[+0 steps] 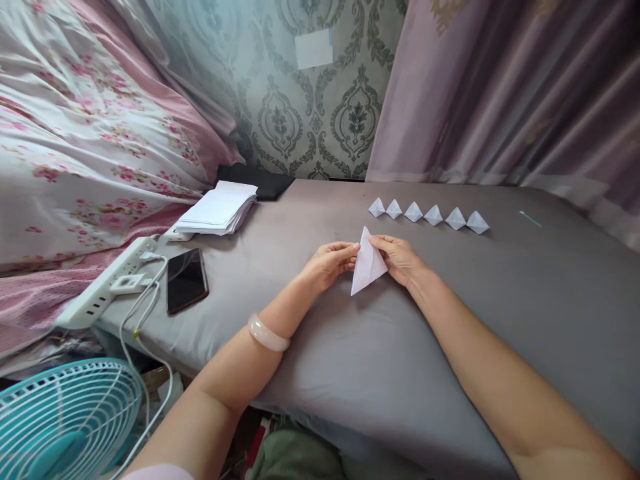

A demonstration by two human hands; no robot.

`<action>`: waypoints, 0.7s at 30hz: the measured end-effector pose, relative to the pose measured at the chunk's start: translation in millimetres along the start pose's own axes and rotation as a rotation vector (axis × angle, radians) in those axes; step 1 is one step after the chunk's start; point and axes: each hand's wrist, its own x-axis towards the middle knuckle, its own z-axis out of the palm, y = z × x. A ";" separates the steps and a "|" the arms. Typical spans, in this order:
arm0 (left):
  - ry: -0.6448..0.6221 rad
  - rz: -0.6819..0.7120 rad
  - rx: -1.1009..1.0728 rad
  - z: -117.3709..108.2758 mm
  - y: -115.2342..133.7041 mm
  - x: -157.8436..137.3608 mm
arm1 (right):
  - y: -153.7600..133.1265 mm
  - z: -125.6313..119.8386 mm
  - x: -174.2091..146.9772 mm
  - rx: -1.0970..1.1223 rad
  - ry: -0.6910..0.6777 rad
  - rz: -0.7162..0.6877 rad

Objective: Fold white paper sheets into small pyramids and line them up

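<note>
A folded sheet of white paper (369, 265), shaped like a tall triangle, is held up above the grey-covered surface. My left hand (331, 262) pinches its left edge between thumb and fingers. On the other side, my right hand (396, 259) grips the right edge near the top, thumb in front. Beyond my hands, several small folded paper shapes (434, 215) stand in a slanting row. At the back left lies a stack of white paper sheets (218, 208).
Left of my arms lie a phone (187, 281) and a white power strip (113, 283) with white cables (145, 300). A black flat item (270, 185) sits behind the paper stack. A turquoise fan (70, 420) stands low left. A thin stick (531, 219) lies far right.
</note>
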 end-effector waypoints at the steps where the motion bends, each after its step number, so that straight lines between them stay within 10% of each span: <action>1: -0.018 -0.016 0.006 1.3 -1.0 -0.7 | -1.6 -1.7 0.9 0.024 -0.004 0.010; 21: -0.061 0.092 0.348 2.9 -5.4 -3.6 | -5.9 -7.6 3.8 -0.069 -0.054 -0.120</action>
